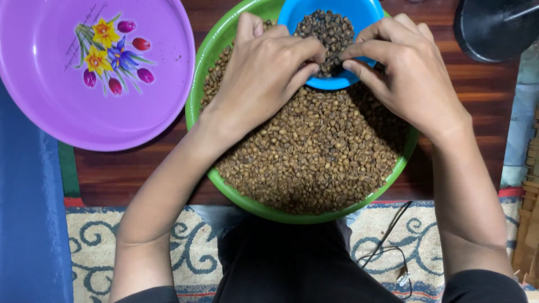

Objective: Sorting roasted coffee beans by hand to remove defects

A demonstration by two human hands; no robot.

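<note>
Beans (314,151) are pinched by the left hand (264,73) and right hand (407,70) at the blue bowl (359,14) rim, inside the green basin (210,45). The purple plate (62,118) lies just beside it.

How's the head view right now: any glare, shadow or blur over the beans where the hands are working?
Head view: sharp and evenly lit, no motion blur on the left hand or right hand; the right hand casts a dark shadow on the brown beans at the right of the green basin; only mild sheen on the purple flowered tray; darker beans in the blue bowl stay distinct.
</note>
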